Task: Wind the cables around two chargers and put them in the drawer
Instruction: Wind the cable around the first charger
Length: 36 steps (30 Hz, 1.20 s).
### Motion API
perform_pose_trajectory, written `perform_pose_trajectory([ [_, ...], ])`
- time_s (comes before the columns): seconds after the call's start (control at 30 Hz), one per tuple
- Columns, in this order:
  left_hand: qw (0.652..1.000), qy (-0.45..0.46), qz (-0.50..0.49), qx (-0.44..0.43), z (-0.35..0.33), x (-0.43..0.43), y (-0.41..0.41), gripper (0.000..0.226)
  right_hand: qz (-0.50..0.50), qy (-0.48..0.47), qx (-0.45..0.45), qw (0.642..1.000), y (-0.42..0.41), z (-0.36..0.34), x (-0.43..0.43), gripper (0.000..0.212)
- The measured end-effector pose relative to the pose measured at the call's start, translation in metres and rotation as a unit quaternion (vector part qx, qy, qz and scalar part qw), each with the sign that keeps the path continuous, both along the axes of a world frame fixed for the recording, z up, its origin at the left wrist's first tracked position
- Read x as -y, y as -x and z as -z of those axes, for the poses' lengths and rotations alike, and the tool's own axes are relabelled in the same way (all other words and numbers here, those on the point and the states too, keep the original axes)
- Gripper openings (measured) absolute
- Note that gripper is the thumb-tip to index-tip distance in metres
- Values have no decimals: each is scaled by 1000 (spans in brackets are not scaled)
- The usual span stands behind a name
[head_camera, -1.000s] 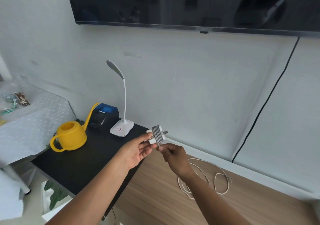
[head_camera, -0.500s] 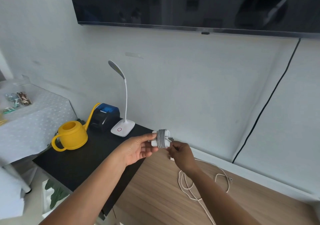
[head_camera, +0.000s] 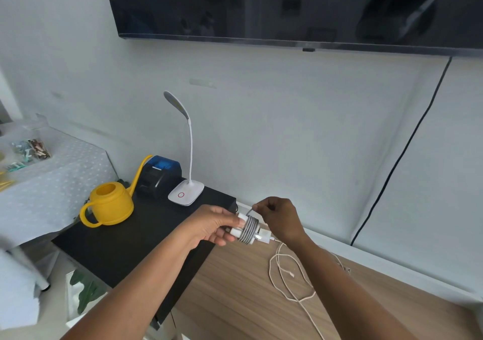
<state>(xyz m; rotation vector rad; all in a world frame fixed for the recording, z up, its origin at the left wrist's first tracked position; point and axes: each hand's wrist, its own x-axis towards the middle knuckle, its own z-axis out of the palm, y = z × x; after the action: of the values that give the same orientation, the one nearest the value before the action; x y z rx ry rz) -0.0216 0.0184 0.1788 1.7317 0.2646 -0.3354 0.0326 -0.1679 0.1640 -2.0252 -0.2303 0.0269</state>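
Note:
My left hand holds a white charger above the join of the black and wooden tops. Several turns of grey cable are wound around its body. My right hand pinches the free end of that grey cable just above the charger. A second white charger lies on the wooden top right behind the held one, partly hidden. Its cream cable lies in loose loops on the wood under my right forearm. No drawer is in view.
A yellow watering can, a black and blue device and a white desk lamp stand on the black top. A cloth-covered table is at the left. A TV hangs above, with a black wire down the wall.
The wound charger has turned in my left hand. My right hand rose from below the charger to just above it, carrying the grey cable end. The view shifted slightly.

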Motion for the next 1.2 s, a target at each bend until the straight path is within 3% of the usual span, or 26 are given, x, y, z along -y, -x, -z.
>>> perform_pose_trajectory([
  [0.23,994,19,-104,13,12,3,-5,36,-4,18,33,999,15,-4,-6,17],
  [0.47,966,173,-188,25,11,6,-8,35,-17,-14,32,999,29,7,-13,19],
  [0.6,942,271,-199,4,6,7,-6,22,-24,-9,19,999,34,20,-15,20],
  [0.7,932,302,-199,-5,3,9,-4,24,-31,-19,10,999,34,30,-13,22],
  [0.9,942,292,-165,-15,1,12,0,45,-45,-49,-2,998,31,34,-5,18],
  [1.03,950,288,-121,-13,-6,17,4,41,-29,-41,-12,999,23,39,0,17],
  [1.2,970,235,-53,-16,-12,21,9,47,4,0,-4,1000,13,35,13,37],
])
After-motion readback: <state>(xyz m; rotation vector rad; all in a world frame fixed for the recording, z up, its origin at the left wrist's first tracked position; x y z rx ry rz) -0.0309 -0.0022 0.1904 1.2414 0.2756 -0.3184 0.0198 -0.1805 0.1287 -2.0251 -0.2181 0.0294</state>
